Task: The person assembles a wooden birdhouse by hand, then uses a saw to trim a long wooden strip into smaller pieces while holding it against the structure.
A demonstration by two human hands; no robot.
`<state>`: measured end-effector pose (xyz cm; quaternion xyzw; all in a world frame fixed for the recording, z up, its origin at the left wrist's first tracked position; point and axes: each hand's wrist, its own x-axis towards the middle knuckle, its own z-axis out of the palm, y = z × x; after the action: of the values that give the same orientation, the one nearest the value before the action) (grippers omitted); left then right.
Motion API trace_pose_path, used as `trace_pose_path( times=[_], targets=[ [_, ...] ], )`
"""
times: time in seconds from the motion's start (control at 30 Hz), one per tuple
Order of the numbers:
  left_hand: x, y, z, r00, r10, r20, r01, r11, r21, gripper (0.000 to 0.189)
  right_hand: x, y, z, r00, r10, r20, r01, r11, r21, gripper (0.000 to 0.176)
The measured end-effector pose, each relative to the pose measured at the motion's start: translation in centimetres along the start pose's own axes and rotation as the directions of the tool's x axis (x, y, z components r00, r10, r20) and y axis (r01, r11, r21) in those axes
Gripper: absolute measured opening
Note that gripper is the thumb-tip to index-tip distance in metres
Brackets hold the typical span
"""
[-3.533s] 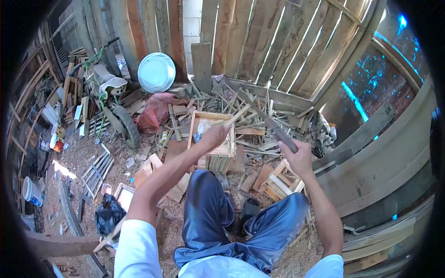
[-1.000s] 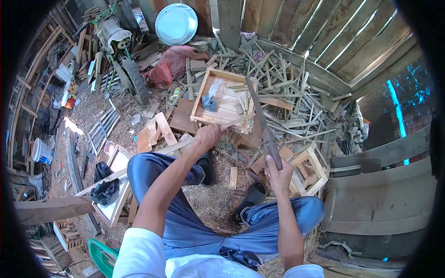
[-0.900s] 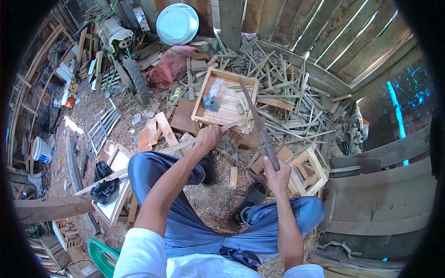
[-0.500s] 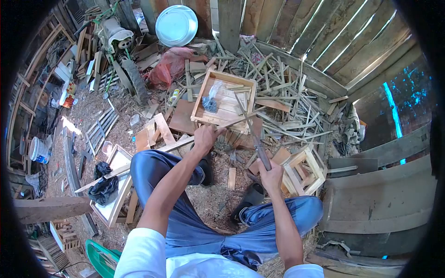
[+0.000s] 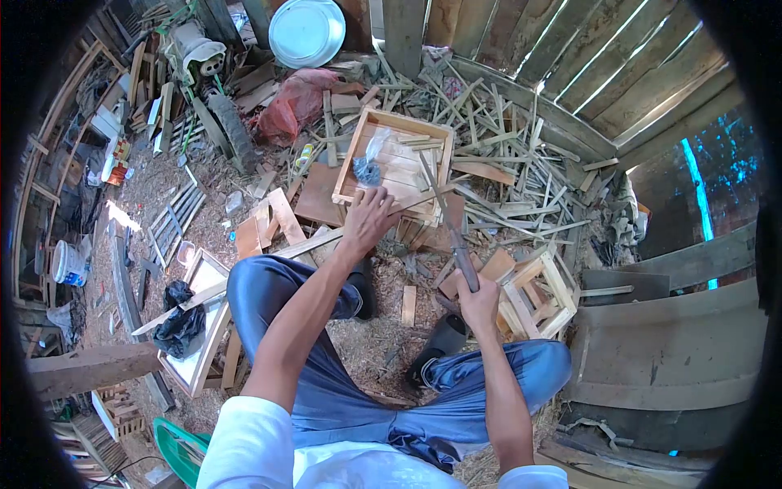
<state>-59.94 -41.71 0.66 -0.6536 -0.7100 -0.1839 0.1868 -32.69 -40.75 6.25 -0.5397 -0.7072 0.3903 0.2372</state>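
Observation:
My left hand [image 5: 371, 216] lies over a long thin wooden strip [image 5: 305, 243] at the near edge of a shallow wooden box [image 5: 401, 196], its fingers spread apart. The strip slants up to the right, passing beneath this hand, and its far end reaches near the blade. My right hand [image 5: 479, 301] is closed around the brown handle of a machete [image 5: 450, 220]. The blade points up and away, over the right part of the box. A clear plastic bag with small dark bits [image 5: 368, 169] and several short wood pieces [image 5: 422, 143] lie in the box.
Loose wooden sticks [image 5: 521, 175] are heaped right of the box. A wooden frame [image 5: 538, 293] stands by my right knee. Left of my legs lies a white-bottomed tray [image 5: 216, 330] with a black plastic bag [image 5: 179, 326]. A round basin [image 5: 307, 33] leans against the plank wall.
My left hand has loosened from a closed grip on the strip to spread fingers, reaching slightly further up. The machete stays in my right hand, nearly still. The view has shifted slightly.

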Motion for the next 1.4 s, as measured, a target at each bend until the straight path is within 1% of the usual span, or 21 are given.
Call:
trace_pose_path(
  times=[0.03, 0.1, 0.13, 0.23, 0.3, 0.33, 0.37, 0.4, 0.43, 0.47, 0.53, 0.57, 0.63, 0.77, 0.87, 0.93, 1.07, 1.13, 1.17, 1.23, 1.4],
  targets=[
    [0.1, -0.1, 0.1, 1.0, -0.001, 0.003, 0.001, 1.0, 0.001, 0.031, 0.1, 0.2, 0.2, 1.0, 0.003, 0.0, -0.003, 1.0, -0.008, 0.037],
    [0.1, -0.2, 0.4, 0.997, 0.039, 0.065, -0.03, 0.99, -0.137, 0.022, 0.1, 0.2, 0.3, 1.0, 0.003, -0.001, -0.003, 1.0, -0.008, 0.038],
    [0.5, -0.2, 0.1, 0.997, 0.037, 0.066, -0.027, 0.99, -0.137, 0.022, 0.2, 0.2, 0.3, 1.0, 0.0, -0.005, 0.0, 1.0, -0.01, 0.039],
    [1.5, -0.4, -0.7, 0.985, 0.031, 0.168, -0.013, 0.994, -0.108, 0.018, 0.5, 0.6, 0.6, 1.0, -0.014, -0.023, 0.013, 0.999, -0.042, 0.04],
    [2.1, -1.0, -0.3, 0.987, -0.091, 0.132, 0.111, 0.982, -0.153, 0.014, 0.8, 1.0, 0.9, 1.0, 0.009, -0.017, -0.009, 1.0, -0.012, 0.041],
    [2.2, -1.5, 0.0, 0.986, -0.088, 0.138, 0.11, 0.981, -0.159, 0.014, 0.8, 0.9, 0.9, 1.0, 0.024, -0.013, -0.023, 0.999, 0.022, 0.042],
    [2.3, -2.3, 0.1, 0.982, -0.028, 0.185, 0.076, 0.962, -0.261, 0.014, 0.7, 0.6, 0.9, 0.999, 0.028, -0.015, -0.028, 0.999, 0.017, 0.042],
    [2.4, -2.7, 0.1, 0.974, 0.038, 0.222, 0.046, 0.931, -0.361, 0.014, 0.5, 0.2, 0.9, 0.999, -0.02, -0.032, 0.02, 1.0, 0.008, 0.043],
    [2.3, -2.7, 0.3, 0.986, 0.069, 0.15, -0.005, 0.921, -0.389, 0.013, 0.5, -0.1, 0.8, 0.997, -0.068, -0.048, 0.068, 0.998, -0.002, 0.043],
    [2.1, -2.5, 0.4, 0.986, 0.073, 0.15, -0.009, 0.92, -0.392, 0.013, 0.4, 0.1, 0.8, 0.997, -0.064, -0.052, 0.064, 0.998, -0.003, 0.043],
    [1.6, -2.1, 0.1, 0.997, 0.005, 0.08, 0.029, 0.908, -0.418, 0.012, 0.2, 0.3, 0.8, 0.999, -0.016, -0.043, 0.018, 0.998, 0.065, 0.043],
    [1.7, -2.0, -0.1, 0.997, 0.0, 0.082, 0.034, 0.908, -0.418, 0.012, 0.1, 0.2, 0.7, 0.999, -0.016, -0.039, 0.018, 0.998, 0.063, 0.043],
    [1.1, -1.7, -0.5, 0.984, 0.134, 0.119, -0.083, 0.929, -0.361, 0.014, -0.6, -0.2, 0.5, 0.999, 0.044, -0.014, -0.043, 0.998, 0.046, 0.043],
    [1.1, -1.3, -0.4, 0.99, 0.118, 0.076, -0.085, 0.936, -0.34, 0.015, -0.7, 0.2, 0.5, 0.998, 0.058, -0.02, -0.057, 0.998, 0.013, 0.044],
    [1.4, -1.7, -0.2, 0.991, 0.125, 0.056, -0.1, 0.94, -0.326, 0.015, -0.1, 0.3, 0.8, 0.999, 0.015, -0.044, -0.015, 1.0, -0.013, 0.045],
    [1.4, -1.9, 0.0, 0.993, 0.038, 0.116, 0.01, 0.922, -0.388, 0.016, 0.2, 0.4, 1.0, 0.999, 0.027, -0.039, -0.028, 0.999, -0.024, 0.045],
    [1.1, -1.9, 0.1, 0.994, -0.008, 0.109, 0.058, 0.885, -0.462, 0.018, 0.5, 0.5, 1.2, 0.998, 0.065, -0.021, -0.065, 0.998, 0.009, 0.045],
    [0.6, -1.5, 0.1, 0.989, -0.12, 0.087, 0.148, 0.805, -0.575, 0.021, 0.4, 0.1, 1.0, 0.998, 0.063, -0.016, -0.063, 0.998, 0.032, 0.044],
    [0.7, -1.6, 0.2, 0.988, -0.124, 0.089, 0.153, 0.803, -0.576, 0.021, 0.5, 0.3, 1.0, 0.998, 0.064, -0.012, -0.063, 0.998, 0.029, 0.044],
    [0.8, -1.9, 0.4, 0.981, -0.078, 0.177, 0.169, 0.79, -0.589, 0.024, 0.4, 0.6, 1.1, 0.999, 0.033, -0.01, -0.033, 0.999, 0.023, 0.042],
    [0.7, -2.0, 0.7, 0.986, -0.091, 0.14, 0.153, 0.826, -0.543, 0.023, -1.1, -1.0, 0.4, 1.0, 0.005, 0.022, -0.006, 0.999, 0.043, 0.039]
  ],
)
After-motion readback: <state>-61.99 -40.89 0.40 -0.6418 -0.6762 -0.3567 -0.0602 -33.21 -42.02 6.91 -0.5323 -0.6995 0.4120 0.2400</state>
